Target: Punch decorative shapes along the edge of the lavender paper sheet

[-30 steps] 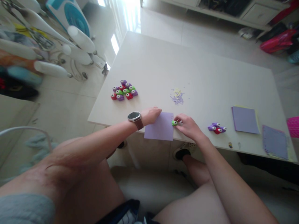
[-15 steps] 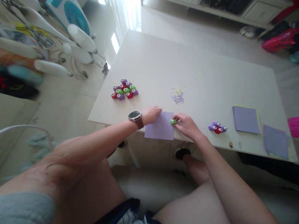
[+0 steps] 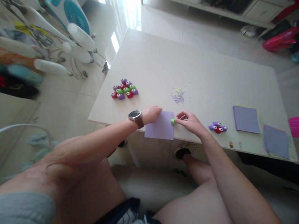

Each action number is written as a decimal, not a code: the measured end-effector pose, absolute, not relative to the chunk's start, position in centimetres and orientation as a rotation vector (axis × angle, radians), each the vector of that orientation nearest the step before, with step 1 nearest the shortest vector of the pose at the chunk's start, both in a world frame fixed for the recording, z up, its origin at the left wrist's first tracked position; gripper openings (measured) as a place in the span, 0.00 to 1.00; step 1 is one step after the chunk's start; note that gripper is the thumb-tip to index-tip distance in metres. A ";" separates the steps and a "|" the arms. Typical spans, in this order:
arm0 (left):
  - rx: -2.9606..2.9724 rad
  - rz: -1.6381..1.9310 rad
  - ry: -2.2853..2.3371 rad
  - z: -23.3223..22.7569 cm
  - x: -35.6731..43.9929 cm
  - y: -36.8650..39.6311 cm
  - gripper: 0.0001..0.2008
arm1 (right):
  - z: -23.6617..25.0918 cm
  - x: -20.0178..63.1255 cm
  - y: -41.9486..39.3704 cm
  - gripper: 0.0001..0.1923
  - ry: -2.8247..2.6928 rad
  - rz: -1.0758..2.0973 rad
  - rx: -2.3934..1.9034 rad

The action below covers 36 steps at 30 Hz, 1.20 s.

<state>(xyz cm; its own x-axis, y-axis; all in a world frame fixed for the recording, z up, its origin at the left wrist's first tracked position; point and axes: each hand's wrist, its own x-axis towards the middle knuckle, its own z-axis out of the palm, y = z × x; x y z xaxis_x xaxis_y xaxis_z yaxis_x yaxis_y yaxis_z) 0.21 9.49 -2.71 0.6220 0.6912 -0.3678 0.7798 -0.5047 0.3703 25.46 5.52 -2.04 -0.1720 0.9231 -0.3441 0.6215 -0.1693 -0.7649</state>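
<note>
From my head view, a green punch (image 3: 172, 121) at the right edge of purple paper (image 3: 161, 128), just left of my right hand (image 3: 189, 122), fingers parted, my left hand (image 3: 151, 114) curled over the paper, its grip I cannot tell

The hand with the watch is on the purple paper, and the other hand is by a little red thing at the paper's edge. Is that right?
Not quite: the little thing by the right hand is green, not red, as the head view shows. The left hand, with the watch, is on the purple paper.
</note>
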 end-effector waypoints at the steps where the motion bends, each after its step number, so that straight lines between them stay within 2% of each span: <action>1: 2.341 -0.237 1.158 -2.7 0.2 9.5 0.15 | -2.1 25.5 5.6 0.16 -1.744 1.301 -1.775; 10: 2.343 -0.239 1.160 -2.8 0.2 9.5 0.15 | -2.6 25.1 5.5 0.24 -1.651 1.385 -1.828; 15: 2.349 -0.252 1.159 -2.8 0.3 9.6 0.15 | -2.5 25.0 5.9 0.25 -1.677 1.381 -1.883; 26: 2.304 -0.380 1.144 -1.5 0.8 10.3 0.16 | -1.5 24.0 6.6 0.14 -1.646 1.463 -2.067; 28: 2.248 -0.394 1.192 -1.2 1.3 10.2 0.21 | -1.3 23.9 6.7 0.14 -1.671 1.467 -2.080; 32: 2.118 -0.349 1.320 -1.4 2.5 9.6 0.44 | -1.1 23.7 6.8 0.15 -1.729 1.429 -2.123; 36: 2.079 -0.317 1.456 -1.3 3.6 8.8 0.50 | -1.5 23.7 7.0 0.15 -1.773 1.353 -2.190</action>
<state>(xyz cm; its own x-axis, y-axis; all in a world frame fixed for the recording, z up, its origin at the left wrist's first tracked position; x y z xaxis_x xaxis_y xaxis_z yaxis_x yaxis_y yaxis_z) 3.58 8.76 -1.33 0.3777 0.7802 -0.4986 0.9168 -0.2399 0.3192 23.70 6.95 -1.55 -0.0178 0.8017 -0.5974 0.7878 -0.3567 -0.5021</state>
